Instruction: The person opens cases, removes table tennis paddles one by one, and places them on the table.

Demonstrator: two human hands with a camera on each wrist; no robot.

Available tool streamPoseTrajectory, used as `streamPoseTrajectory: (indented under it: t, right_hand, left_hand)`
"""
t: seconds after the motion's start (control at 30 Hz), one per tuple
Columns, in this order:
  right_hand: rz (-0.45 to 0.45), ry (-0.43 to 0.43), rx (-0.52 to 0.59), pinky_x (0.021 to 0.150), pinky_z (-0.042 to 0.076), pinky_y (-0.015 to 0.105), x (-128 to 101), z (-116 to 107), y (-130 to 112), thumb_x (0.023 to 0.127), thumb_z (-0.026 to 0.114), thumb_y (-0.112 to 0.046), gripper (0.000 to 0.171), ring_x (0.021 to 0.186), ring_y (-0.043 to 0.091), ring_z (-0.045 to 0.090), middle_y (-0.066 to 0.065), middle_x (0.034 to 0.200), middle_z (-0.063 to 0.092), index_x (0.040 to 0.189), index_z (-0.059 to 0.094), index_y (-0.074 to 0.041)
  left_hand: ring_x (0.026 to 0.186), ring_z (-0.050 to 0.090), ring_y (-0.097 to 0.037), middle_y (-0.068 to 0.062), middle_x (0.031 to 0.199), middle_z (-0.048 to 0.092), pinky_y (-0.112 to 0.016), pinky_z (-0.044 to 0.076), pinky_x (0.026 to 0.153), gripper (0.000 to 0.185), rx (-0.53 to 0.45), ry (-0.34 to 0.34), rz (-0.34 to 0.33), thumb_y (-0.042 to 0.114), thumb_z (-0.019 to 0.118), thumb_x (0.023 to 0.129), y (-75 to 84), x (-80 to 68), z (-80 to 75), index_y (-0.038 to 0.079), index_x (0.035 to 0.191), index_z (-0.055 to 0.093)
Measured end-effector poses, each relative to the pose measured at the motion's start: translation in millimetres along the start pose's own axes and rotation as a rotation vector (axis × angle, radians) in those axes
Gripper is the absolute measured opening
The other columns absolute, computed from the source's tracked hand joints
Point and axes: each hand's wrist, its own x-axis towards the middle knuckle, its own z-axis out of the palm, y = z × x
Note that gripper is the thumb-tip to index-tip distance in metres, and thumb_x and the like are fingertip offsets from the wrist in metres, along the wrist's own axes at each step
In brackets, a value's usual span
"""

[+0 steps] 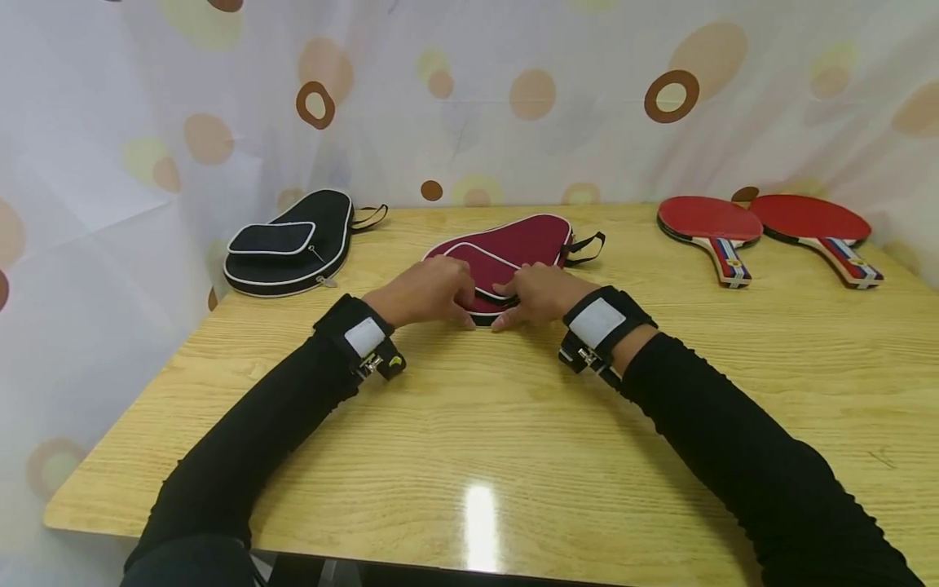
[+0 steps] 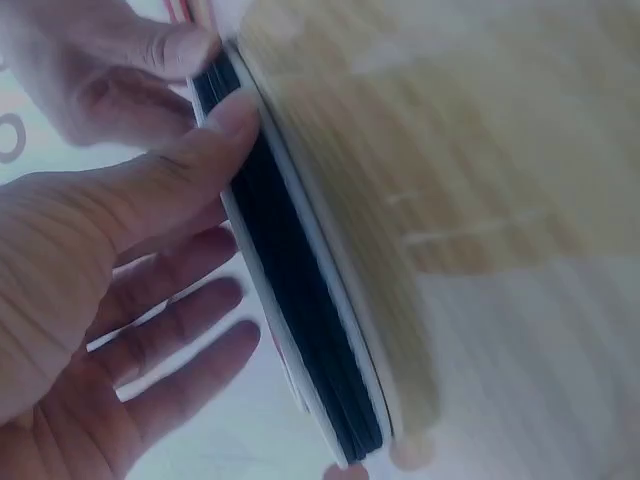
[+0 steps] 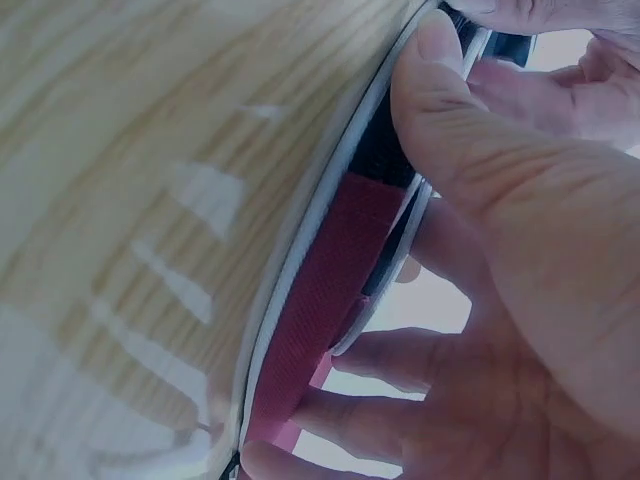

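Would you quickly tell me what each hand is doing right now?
Left hand: grips the near edge of the maroon paddle case.
Right hand: grips the same edge.

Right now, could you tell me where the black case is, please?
In the head view, the black case lies at the table's far left, left of the maroon case.

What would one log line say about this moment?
left hand: grips near edge of maroon fabric paddle case | right hand: grips same edge | case: flat on wooden table
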Motion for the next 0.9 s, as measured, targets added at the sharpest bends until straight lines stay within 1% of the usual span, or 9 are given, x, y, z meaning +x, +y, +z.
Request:
streamPoseTrajectory:
  t: [0.07, 0.13, 0.2, 0.3, 0.37, 0.43, 0.63, 0.77, 0.9]
  right_hand:
    - [0.002, -0.013, -0.005, 0.103, 0.043, 0.049, 1, -1, 0, 0.092, 0.072, -0.043, 0.072, 0.126, 0.041, 0.051, 0.029, 0.133, 0.058, 0.149, 0.046, -0.007]
    - [-0.002, -0.022, -0.010, 0.102, 0.043, 0.049, 1, -2, 0, 0.093, 0.071, -0.042, 0.071, 0.126, 0.041, 0.051, 0.029, 0.137, 0.056, 0.149, 0.045, -0.007]
    - [-0.005, -0.028, -0.012, 0.104, 0.042, 0.050, 1, -3, 1, 0.094, 0.070, -0.041, 0.070, 0.129, 0.042, 0.049, 0.029, 0.141, 0.053, 0.150, 0.045, -0.007]
    - [-0.007, -0.035, -0.006, 0.108, 0.040, 0.052, 1, -5, 1, 0.094, 0.070, -0.040, 0.069, 0.135, 0.045, 0.044, 0.030, 0.146, 0.048, 0.150, 0.045, -0.007]
    - [-0.003, -0.039, 0.000, 0.109, 0.038, 0.053, 1, -5, 1, 0.095, 0.070, -0.040, 0.069, 0.137, 0.046, 0.042, 0.031, 0.147, 0.046, 0.150, 0.045, -0.008]
    - [0.004, -0.040, 0.006, 0.110, 0.038, 0.053, 2, -5, 1, 0.095, 0.070, -0.040, 0.069, 0.138, 0.046, 0.041, 0.032, 0.147, 0.045, 0.151, 0.044, -0.009]
    - [0.012, -0.043, 0.018, 0.111, 0.037, 0.052, 1, -4, 5, 0.095, 0.070, -0.040, 0.068, 0.138, 0.043, 0.041, 0.030, 0.147, 0.045, 0.151, 0.044, -0.011]
    - [0.016, -0.051, 0.027, 0.113, 0.035, 0.053, 0, -3, 8, 0.096, 0.069, -0.038, 0.067, 0.141, 0.045, 0.037, 0.033, 0.151, 0.039, 0.152, 0.044, -0.011]
    - [0.011, -0.054, 0.028, 0.107, 0.041, 0.050, 0, -2, 10, 0.095, 0.070, -0.037, 0.066, 0.132, 0.041, 0.049, 0.032, 0.141, 0.049, 0.151, 0.045, -0.011]
  left_hand:
    - [0.094, 0.057, -0.022, -0.010, 0.105, 0.063, -0.034, 0.051, 0.084, 0.043, 0.012, 0.009, -0.050, 0.032, 0.090, 0.077, -4.4, -2.1, -1.6, 0.002, 0.104, 0.073]
    - [0.109, 0.057, -0.026, -0.014, 0.121, 0.060, -0.038, 0.049, 0.097, 0.061, 0.013, -0.007, -0.105, 0.036, 0.090, 0.077, -8.5, -3.7, -3.4, 0.001, 0.121, 0.067]
    - [0.124, 0.053, -0.030, -0.017, 0.137, 0.055, -0.040, 0.042, 0.108, 0.075, -0.003, -0.055, -0.149, 0.038, 0.087, 0.079, -12.6, -4.5, -4.6, 0.001, 0.137, 0.058]
    - [0.141, 0.042, -0.033, -0.021, 0.153, 0.043, -0.042, 0.032, 0.117, 0.083, -0.034, -0.149, -0.203, 0.043, 0.081, 0.085, -17.4, -5.0, -4.6, 0.003, 0.150, 0.047]
    - [0.146, 0.036, -0.034, -0.021, 0.158, 0.036, -0.044, 0.028, 0.119, 0.082, -0.053, -0.195, -0.225, 0.045, 0.076, 0.089, -20.3, -4.8, -3.6, 0.006, 0.153, 0.044]
    - [0.148, 0.031, -0.035, -0.020, 0.160, 0.032, -0.045, 0.025, 0.120, 0.080, -0.061, -0.213, -0.245, 0.047, 0.074, 0.090, -22.1, -4.4, -2.6, 0.011, 0.154, 0.042]
    - [0.147, 0.033, -0.034, -0.018, 0.159, 0.035, -0.045, 0.027, 0.119, 0.079, -0.048, -0.199, -0.258, 0.051, 0.075, 0.088, -23.1, -2.5, -1.0, 0.016, 0.152, 0.046]
    - [0.146, 0.035, -0.034, -0.017, 0.158, 0.037, -0.046, 0.028, 0.119, 0.078, -0.036, -0.194, -0.269, 0.052, 0.074, 0.088, -18.0, -3.0, 0.2, 0.017, 0.152, 0.046]
    - [0.145, 0.037, -0.034, -0.019, 0.156, 0.038, -0.045, 0.029, 0.119, 0.077, -0.024, -0.185, -0.275, 0.052, 0.073, 0.088, -12.2, -3.2, 1.8, 0.016, 0.152, 0.047]
